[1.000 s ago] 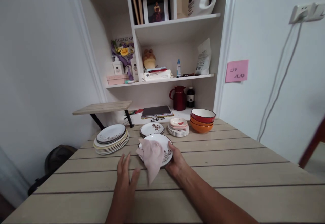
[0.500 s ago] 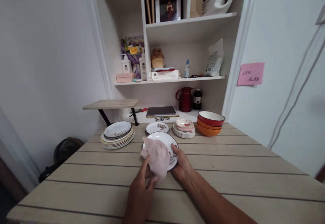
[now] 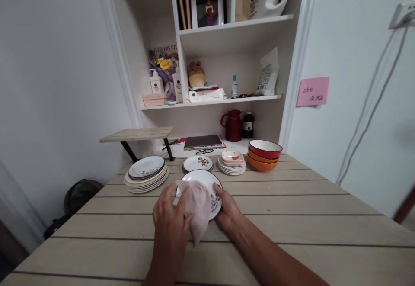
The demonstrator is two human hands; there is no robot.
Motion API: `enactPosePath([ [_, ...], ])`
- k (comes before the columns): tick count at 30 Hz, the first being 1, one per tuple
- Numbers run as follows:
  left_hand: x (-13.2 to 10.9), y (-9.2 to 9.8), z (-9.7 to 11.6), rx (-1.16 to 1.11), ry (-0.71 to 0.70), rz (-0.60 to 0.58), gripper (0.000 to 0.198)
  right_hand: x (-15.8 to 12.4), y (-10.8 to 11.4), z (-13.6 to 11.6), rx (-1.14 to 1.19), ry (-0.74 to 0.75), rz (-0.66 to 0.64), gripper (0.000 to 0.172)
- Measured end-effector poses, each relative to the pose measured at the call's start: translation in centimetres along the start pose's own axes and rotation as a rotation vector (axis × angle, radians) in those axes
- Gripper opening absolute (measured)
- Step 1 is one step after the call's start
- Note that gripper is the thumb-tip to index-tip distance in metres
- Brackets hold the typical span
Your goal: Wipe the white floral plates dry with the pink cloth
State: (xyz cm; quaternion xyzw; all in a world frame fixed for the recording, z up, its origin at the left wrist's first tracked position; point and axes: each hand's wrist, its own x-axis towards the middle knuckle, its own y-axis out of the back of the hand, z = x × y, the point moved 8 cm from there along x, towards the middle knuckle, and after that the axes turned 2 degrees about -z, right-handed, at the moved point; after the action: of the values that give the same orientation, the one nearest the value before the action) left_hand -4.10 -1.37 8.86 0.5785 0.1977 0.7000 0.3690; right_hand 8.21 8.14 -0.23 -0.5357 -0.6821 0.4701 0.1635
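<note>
A white plate with a dark rim and a flower pattern lies on the wooden table in front of me. A pale pink cloth is draped over its near half. My left hand rests on the cloth's left side, fingers closed on it. My right hand grips the plate's right rim, thumb on top.
Behind the plate sit a stack of large plates, a small flowered plate, a stack of small dishes and red and orange bowls. White shelves rise beyond. A small wooden riser stands at the left.
My left hand came off the bare table and onto the cloth, taking hold of it over the plate. My right hand stayed on the plate's rim.
</note>
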Motion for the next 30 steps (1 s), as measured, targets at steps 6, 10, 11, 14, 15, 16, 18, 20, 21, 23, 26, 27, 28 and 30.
enactPosePath([
  [6, 2.1, -3.0, 1.6, -0.044, -0.116, -0.438, 0.074, -0.2, -0.5, 0.2, -0.048, 0.019, -0.034, 0.035],
  [10, 1.8, -4.2, 2.4, 0.002, -0.175, -0.560, 0.058, -0.3, -0.8, -0.2, -0.139, 0.093, -0.048, 0.027],
  [11, 1.9, -4.3, 2.4, 0.008, -0.177, -0.550, 0.051, -0.4, -0.9, -0.2, -0.161, 0.103, -0.060, 0.026],
  [14, 2.8, -4.4, 1.5, -0.071, -0.083, -0.456, 0.029, -0.5, -1.3, -0.1, -0.219, 0.114, -0.103, 0.025],
  [15, 3.2, -4.2, 0.8, -0.116, -0.020, -0.406, 0.023, -0.5, -1.3, 0.0, -0.229, 0.118, -0.115, 0.024],
  [16, 3.5, -4.1, 0.2, -0.155, 0.041, -0.355, 0.019, -0.4, -1.4, 0.0, -0.235, 0.118, -0.129, 0.024],
  [18, 4.1, -3.6, -0.9, -0.192, 0.145, -0.260, 0.015, -0.2, -1.5, 0.2, -0.231, 0.112, -0.150, 0.022],
  [20, 4.6, -2.5, -1.6, -0.217, 0.209, -0.135, 0.014, 0.0, -1.3, 0.3, -0.223, 0.104, -0.143, 0.023],
  [21, 4.7, -1.8, -1.7, -0.248, 0.230, -0.052, 0.014, 0.1, -1.2, 0.3, -0.222, 0.102, -0.136, 0.025],
  [23, 4.7, -0.6, -1.9, -0.355, 0.257, 0.122, 0.016, 0.1, -1.2, 0.3, -0.224, 0.098, -0.127, 0.027],
  [26, 3.9, -0.5, -2.1, -0.493, 0.288, 0.241, 0.015, 0.0, -1.2, 0.4, -0.228, 0.083, -0.131, 0.029],
  [27, 3.5, -0.9, -2.0, -0.521, 0.293, 0.237, 0.016, 0.0, -1.2, 0.4, -0.227, 0.081, -0.133, 0.029],
  [28, 3.2, -1.4, -1.9, -0.537, 0.285, 0.217, 0.018, 0.0, -1.2, 0.4, -0.225, 0.078, -0.132, 0.028],
  [30, 2.7, -2.5, -1.4, -0.545, 0.237, 0.139, 0.021, 0.0, -1.1, 0.4, -0.220, 0.081, -0.115, 0.025],
])
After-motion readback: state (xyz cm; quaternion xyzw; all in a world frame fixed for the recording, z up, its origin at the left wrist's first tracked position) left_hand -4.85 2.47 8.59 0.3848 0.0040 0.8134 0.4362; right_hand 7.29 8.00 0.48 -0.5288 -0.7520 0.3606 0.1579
